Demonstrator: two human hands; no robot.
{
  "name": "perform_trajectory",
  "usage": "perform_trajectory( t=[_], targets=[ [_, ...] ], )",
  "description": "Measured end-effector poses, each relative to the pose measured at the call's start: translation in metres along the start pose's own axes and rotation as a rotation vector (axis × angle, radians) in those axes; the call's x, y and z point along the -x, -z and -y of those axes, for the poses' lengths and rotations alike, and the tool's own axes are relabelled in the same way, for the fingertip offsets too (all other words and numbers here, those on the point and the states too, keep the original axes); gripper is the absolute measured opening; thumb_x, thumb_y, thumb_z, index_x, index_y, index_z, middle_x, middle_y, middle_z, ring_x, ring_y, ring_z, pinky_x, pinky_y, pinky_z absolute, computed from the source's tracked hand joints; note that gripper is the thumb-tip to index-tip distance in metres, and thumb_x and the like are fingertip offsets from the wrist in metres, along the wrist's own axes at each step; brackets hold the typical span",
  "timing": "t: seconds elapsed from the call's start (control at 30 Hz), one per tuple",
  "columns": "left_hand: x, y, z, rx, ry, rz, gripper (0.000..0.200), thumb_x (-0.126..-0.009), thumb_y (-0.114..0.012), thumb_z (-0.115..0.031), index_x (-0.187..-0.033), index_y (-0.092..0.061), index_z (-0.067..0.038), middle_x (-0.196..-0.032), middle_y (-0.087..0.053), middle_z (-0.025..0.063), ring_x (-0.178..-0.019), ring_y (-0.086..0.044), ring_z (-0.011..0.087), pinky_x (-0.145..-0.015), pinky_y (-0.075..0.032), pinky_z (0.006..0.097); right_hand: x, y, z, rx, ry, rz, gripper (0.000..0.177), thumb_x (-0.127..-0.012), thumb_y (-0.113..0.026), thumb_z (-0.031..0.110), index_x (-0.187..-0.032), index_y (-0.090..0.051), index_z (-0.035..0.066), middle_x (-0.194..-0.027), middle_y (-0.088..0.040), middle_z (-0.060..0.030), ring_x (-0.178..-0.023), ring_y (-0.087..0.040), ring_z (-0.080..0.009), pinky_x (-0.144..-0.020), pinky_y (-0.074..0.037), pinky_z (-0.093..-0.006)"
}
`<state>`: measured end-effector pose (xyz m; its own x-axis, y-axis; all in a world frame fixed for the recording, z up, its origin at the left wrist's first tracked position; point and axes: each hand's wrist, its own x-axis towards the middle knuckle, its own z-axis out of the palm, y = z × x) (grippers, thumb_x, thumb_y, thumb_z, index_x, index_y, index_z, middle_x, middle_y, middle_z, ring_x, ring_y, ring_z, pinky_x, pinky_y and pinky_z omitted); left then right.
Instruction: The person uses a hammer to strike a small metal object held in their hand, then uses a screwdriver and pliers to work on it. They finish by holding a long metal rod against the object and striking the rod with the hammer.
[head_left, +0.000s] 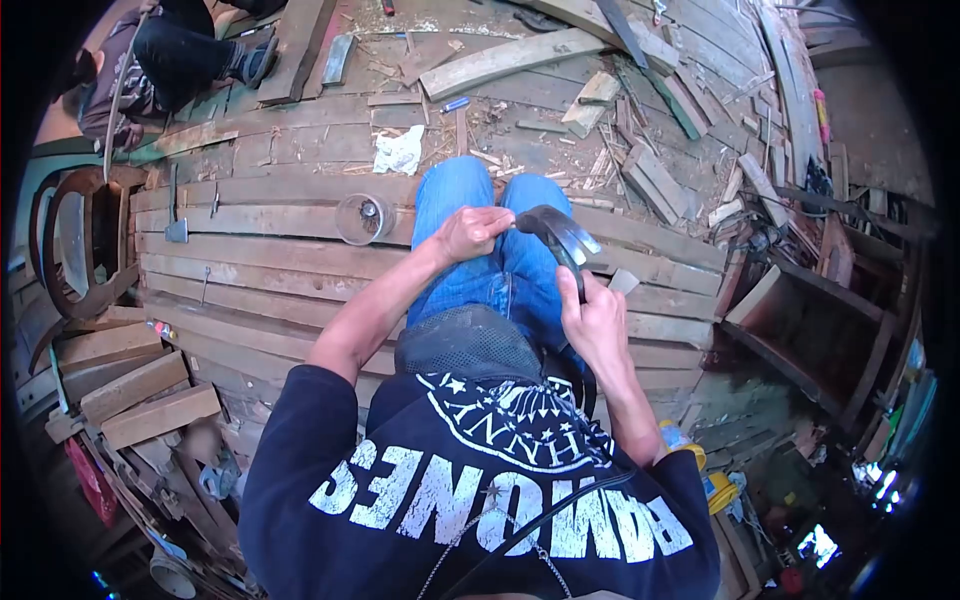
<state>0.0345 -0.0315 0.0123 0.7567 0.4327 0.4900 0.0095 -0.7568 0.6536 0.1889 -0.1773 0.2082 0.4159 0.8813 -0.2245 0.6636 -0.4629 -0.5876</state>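
Observation:
My right hand point(597, 318) is closed around the handle of a claw hammer point(557, 232), which is held over my right thigh. Its claw points right, and the other end of its head is at the fingertips of my left hand point(470, 234). The left fingers are closed in a pinch above my knees; what they hold, if anything, is too small to make out. Left of my legs, a clear round tub point(364, 219) with small dark pieces in it stands on the plank floor point(290, 245).
A white crumpled cloth or paper point(398, 150) and a blue lighter-like item point(455, 104) lie ahead. Timber offcuts point(655, 180) litter the front right. Stacked wood blocks point(150, 390) are at left, a wooden frame point(810, 330) at right. Another person's leg point(190, 60) shows at upper left.

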Motion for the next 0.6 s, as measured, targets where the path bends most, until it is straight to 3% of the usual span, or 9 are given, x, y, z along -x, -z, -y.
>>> perform_trajectory(
  t=[0.03, 0.13, 0.27, 0.37, 0.43, 0.6],
  targets=[
    [0.000, 0.003, 0.001, -0.014, 0.006, -0.003, 0.037, -0.061, -0.058, 0.009, -0.097, -0.066, -0.002, -0.094, -0.069, 0.0129, -0.085, -0.069, 0.0295, -0.071, -0.058, 0.0361, -0.001, 0.007, 0.006, -0.027, -0.033, 0.009, 0.037, -0.092, -0.058, 0.032, -0.075, -0.062, 0.000, -0.055, -0.056, -0.0219, -0.055, -0.059, -0.0418, -0.049, -0.044, -0.0471],
    [0.001, 0.003, 0.001, -0.001, 0.001, -0.006, 0.039, -0.060, -0.057, 0.009, -0.096, -0.066, -0.001, -0.094, -0.069, 0.0131, -0.086, -0.069, 0.0295, -0.072, -0.058, 0.0367, 0.007, 0.015, 0.016, -0.107, -0.089, 0.015, 0.037, -0.092, -0.058, 0.032, -0.074, -0.062, 0.000, -0.056, -0.056, -0.0228, -0.056, -0.060, -0.0412, -0.050, -0.045, -0.0473],
    [-0.004, 0.001, 0.004, 0.024, -0.053, 0.003, 0.037, -0.061, -0.058, 0.009, -0.096, -0.065, 0.000, -0.094, -0.069, 0.0134, -0.086, -0.069, 0.0292, -0.072, -0.058, 0.0365, 0.005, 0.003, 0.002, 0.046, -0.042, 0.041, 0.038, -0.092, -0.058, 0.033, -0.075, -0.062, 0.000, -0.055, -0.055, -0.0230, -0.054, -0.060, -0.0409, -0.049, -0.045, -0.0465],
    [0.004, 0.000, 0.003, -0.001, -0.023, -0.004, 0.037, -0.062, -0.058, 0.009, -0.096, -0.065, -0.001, -0.093, -0.069, 0.0135, -0.086, -0.069, 0.0289, -0.072, -0.058, 0.0364, 0.006, 0.017, 0.014, -0.055, -0.069, 0.032, 0.037, -0.092, -0.058, 0.033, -0.076, -0.064, 0.000, -0.055, -0.055, -0.0229, -0.052, -0.060, -0.0407, -0.048, -0.045, -0.0463],
    [0.003, 0.000, 0.005, 0.000, -0.032, -0.015, 0.050, -0.056, -0.057, 0.009, -0.104, -0.065, -0.003, -0.097, -0.069, 0.0141, -0.089, -0.068, 0.0313, -0.075, -0.058, 0.0367, 0.008, 0.015, 0.013, -0.098, -0.078, 0.006, 0.037, -0.092, -0.058, 0.032, -0.076, -0.064, 0.000, -0.054, -0.055, -0.0229, -0.052, -0.059, -0.0407, -0.048, -0.045, -0.0464],
    [0.000, 0.000, 0.010, -0.005, -0.072, -0.017, 0.053, -0.055, -0.057, 0.009, -0.106, -0.065, -0.003, -0.098, -0.069, 0.0145, -0.089, -0.069, 0.0305, -0.074, -0.058, 0.0357, 0.004, 0.004, 0.007, -0.028, -0.037, 0.027, 0.035, -0.092, -0.059, 0.032, -0.076, -0.064, 0.001, -0.054, -0.055, -0.0223, -0.051, -0.059, -0.0407, -0.046, -0.043, -0.0472]
  ],
)
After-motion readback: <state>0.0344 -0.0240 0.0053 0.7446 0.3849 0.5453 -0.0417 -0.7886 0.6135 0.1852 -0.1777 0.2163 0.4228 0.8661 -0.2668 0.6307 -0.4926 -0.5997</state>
